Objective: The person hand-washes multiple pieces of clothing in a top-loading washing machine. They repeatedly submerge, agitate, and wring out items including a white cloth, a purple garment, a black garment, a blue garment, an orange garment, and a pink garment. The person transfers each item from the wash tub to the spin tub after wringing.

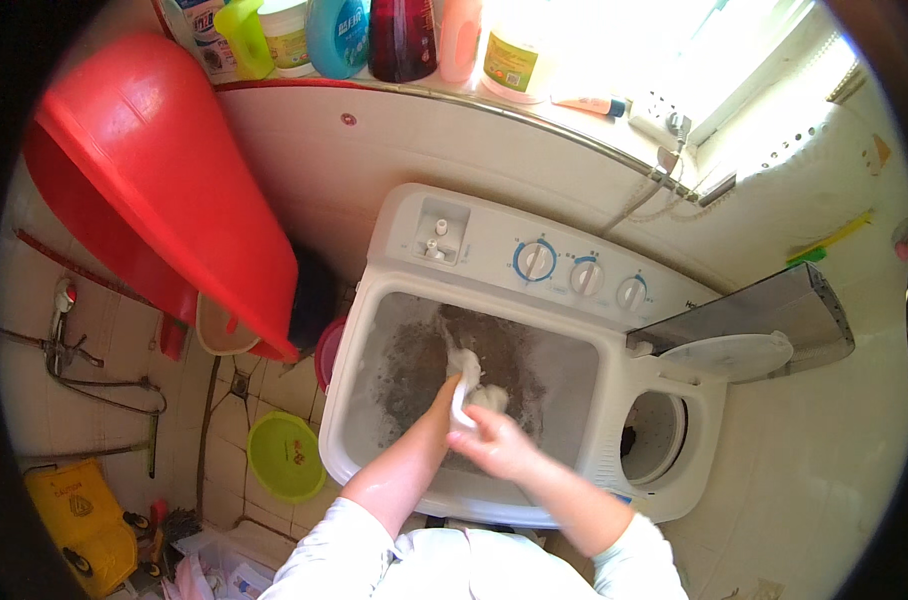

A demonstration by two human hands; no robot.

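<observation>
Both hands are over the open wash tub of a white twin-tub washing machine, which holds murky, sudsy water. My right hand pinches the edge of a wet white cloth between thumb and fingers. My left hand is mostly covered by the cloth, so its fingers and grip do not show. Part of the cloth hangs down to the water, beside a pale bundled piece. Three knobs, among them a wash dial, sit on the back panel. At the right, the spin tub has its lid raised.
A large red plastic tub leans at the left. Bottles, including a blue detergent bottle, line the ledge behind. A green basin lies on the tiled floor, with a yellow wheeled bucket farther left. A plug sits in a power strip near the window.
</observation>
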